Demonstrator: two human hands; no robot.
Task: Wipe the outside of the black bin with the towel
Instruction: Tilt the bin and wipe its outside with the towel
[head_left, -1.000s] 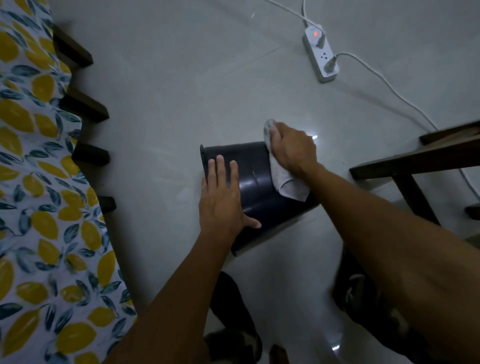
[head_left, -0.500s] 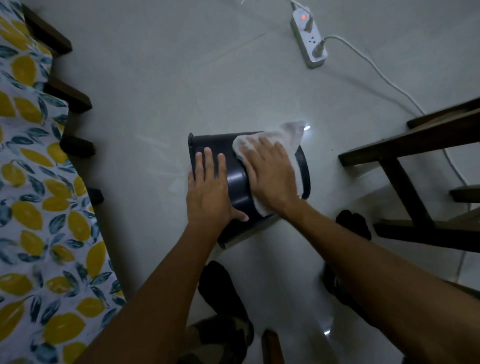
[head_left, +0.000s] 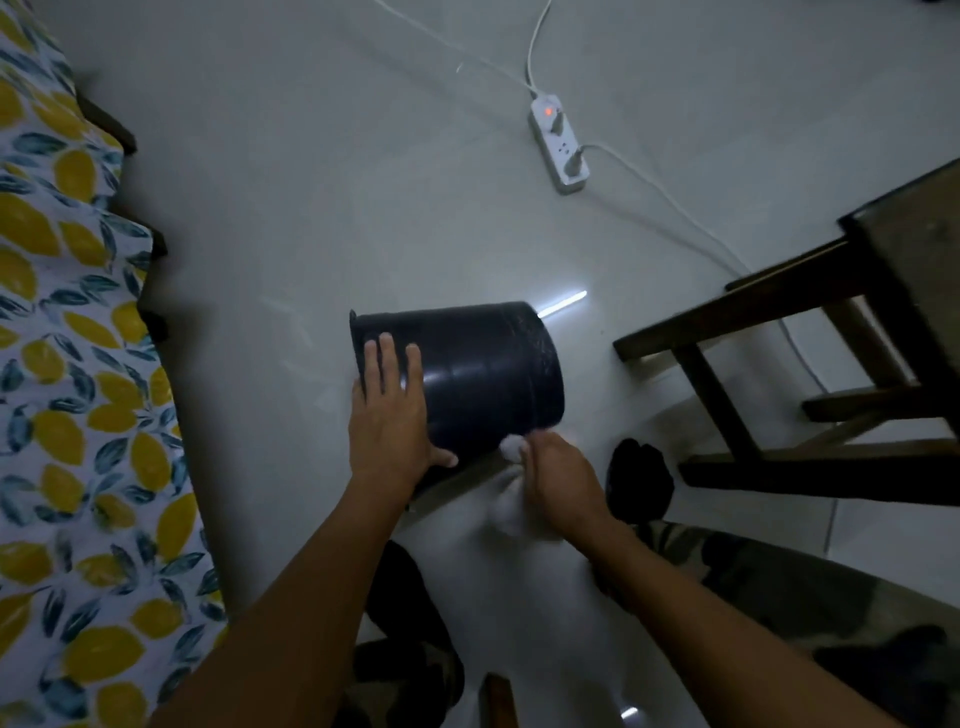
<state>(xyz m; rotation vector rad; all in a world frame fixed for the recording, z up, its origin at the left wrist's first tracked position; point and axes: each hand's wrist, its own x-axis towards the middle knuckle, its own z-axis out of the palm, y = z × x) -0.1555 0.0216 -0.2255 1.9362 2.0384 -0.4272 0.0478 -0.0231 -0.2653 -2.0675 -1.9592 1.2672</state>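
Observation:
The black bin (head_left: 483, 369) lies on its side on the pale floor, its rim to the left and its base toward the right. My left hand (head_left: 390, 415) lies flat on the bin's wall near the rim, fingers spread. My right hand (head_left: 558, 480) sits at the bin's near lower edge, closed around the white towel (head_left: 506, 509). The towel bunches out to the left of that hand and is blurred. It touches the bin only at the lower right corner.
A bed with a lemon-print sheet (head_left: 67, 364) runs along the left. A dark wooden stool (head_left: 810, 332) stands to the right. A white power strip (head_left: 558, 143) with cords lies on the floor behind. My legs and dark socks (head_left: 641, 483) are below the bin.
My right hand has slid the towel off the top of the bin's wall, down to its near lower edge. The left hand stays pressed near the rim.

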